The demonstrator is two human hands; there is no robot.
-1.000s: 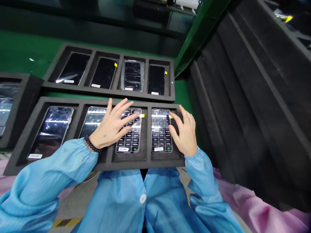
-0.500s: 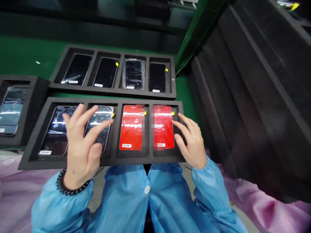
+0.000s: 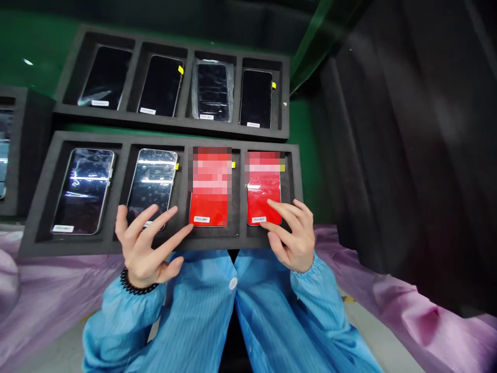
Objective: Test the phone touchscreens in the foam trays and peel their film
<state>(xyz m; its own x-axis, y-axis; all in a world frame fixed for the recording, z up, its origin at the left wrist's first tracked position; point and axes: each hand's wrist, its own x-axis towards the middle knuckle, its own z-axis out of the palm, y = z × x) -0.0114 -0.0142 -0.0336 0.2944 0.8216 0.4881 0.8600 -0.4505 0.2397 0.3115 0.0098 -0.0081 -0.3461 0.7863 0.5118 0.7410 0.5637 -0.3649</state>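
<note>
A black foam tray (image 3: 155,242) lies in front of me with a smartphone in each of its compartments. My left hand (image 3: 149,246) is open, fingers spread over the tray's near edge; its index fingertip is at the lower left corner of a red-screened phone (image 3: 209,210), and its other fingers cover the bottom of a dark-screened phone (image 3: 153,181). My right hand (image 3: 293,233) is open, its fingertips on or just above the lower right of another red-screened phone (image 3: 262,199). On the far left rests a dark phone (image 3: 85,186). Parts of the red screens are pixelated.
Behind stands a second foam tray (image 3: 174,127) with several dark phones, one in a clear wrapper (image 3: 213,90). Another tray (image 3: 37,150) is at the left. A tall black foam stack (image 3: 388,155) rises at the right. Pink sleeves (image 3: 380,290) of people flank me.
My left hand has moved right and down from the dark phones toward the red one. My right hand has moved left onto the right-hand red phone. The view has shifted.
</note>
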